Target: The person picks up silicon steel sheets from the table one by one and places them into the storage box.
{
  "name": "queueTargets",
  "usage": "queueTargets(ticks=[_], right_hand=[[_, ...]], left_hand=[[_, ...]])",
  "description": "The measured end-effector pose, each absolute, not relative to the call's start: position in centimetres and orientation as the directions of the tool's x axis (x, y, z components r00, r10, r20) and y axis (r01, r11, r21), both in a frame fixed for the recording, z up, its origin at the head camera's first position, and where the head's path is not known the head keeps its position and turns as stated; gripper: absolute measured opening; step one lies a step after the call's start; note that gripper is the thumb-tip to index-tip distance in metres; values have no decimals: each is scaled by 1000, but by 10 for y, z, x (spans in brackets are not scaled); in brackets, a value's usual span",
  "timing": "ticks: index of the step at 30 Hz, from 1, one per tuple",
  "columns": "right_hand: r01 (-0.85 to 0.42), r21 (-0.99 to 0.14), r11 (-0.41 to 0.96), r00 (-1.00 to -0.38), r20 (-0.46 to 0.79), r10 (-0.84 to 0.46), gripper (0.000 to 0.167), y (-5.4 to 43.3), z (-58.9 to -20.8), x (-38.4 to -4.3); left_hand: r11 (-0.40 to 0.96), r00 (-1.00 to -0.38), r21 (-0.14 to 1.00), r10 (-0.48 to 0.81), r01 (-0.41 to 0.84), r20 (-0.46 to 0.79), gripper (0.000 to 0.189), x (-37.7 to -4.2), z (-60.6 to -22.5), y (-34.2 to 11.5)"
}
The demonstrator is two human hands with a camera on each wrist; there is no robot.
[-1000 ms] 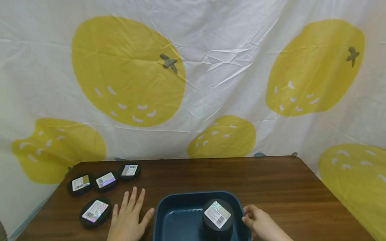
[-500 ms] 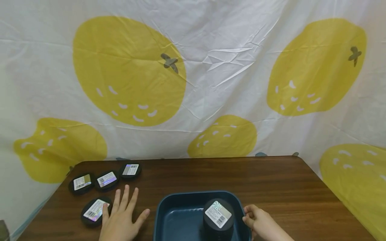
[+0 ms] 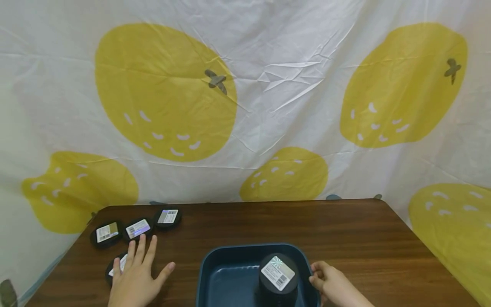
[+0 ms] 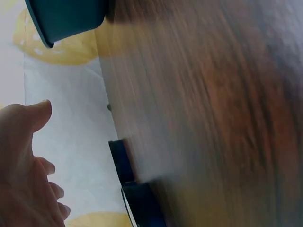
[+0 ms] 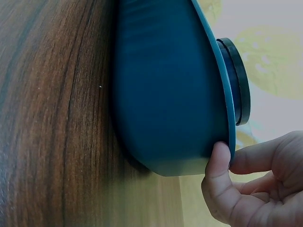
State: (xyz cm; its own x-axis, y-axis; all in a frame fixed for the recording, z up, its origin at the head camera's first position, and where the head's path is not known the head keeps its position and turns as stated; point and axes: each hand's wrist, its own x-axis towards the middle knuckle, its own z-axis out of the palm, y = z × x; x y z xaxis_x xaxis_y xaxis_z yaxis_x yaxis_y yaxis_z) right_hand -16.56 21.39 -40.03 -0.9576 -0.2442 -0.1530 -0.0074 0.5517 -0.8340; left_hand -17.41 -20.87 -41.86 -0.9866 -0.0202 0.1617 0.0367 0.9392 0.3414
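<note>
My left hand (image 3: 136, 277) is spread, fingers straight, above a round black container (image 3: 110, 277) with a white barcode label, partly hiding it. Whether it touches that container I cannot tell; the left wrist view shows nothing in the palm (image 4: 19, 161). Thumb and fingers of my right hand (image 3: 335, 283) pinch the right rim of a dark blue tray (image 3: 230, 281), as the right wrist view confirms at the tray's rim (image 5: 227, 101). Inside the tray, on its right side, stands a taller black cylinder (image 3: 279, 275) with a label on top.
Behind the left hand, three more labelled black containers lie in a row: one at left (image 3: 105, 234), one in the middle (image 3: 138, 229), one at right (image 3: 168, 217). All is on a brown wooden table (image 3: 345, 226). A lemon-print cloth (image 3: 284, 102) hangs behind.
The left hand has moved left, from beside the near black container to over it, covering much of it. The right hand, the tray and the cylinder have stayed in place.
</note>
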Motion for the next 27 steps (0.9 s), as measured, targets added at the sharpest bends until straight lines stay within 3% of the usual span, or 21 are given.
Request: queueTargets(ticks=[7,27], right_hand=[[2,-832,554,-959,-158,-234,28,213,-401,-166],[-15,-842,539,-956,-146,-255,25,215,-401,-165]], left_hand=[[941,-985,338,-36,24,169,97,-175,-419,-222],[870,-982,488,-151,-75,118,123,-190,-414,-269]])
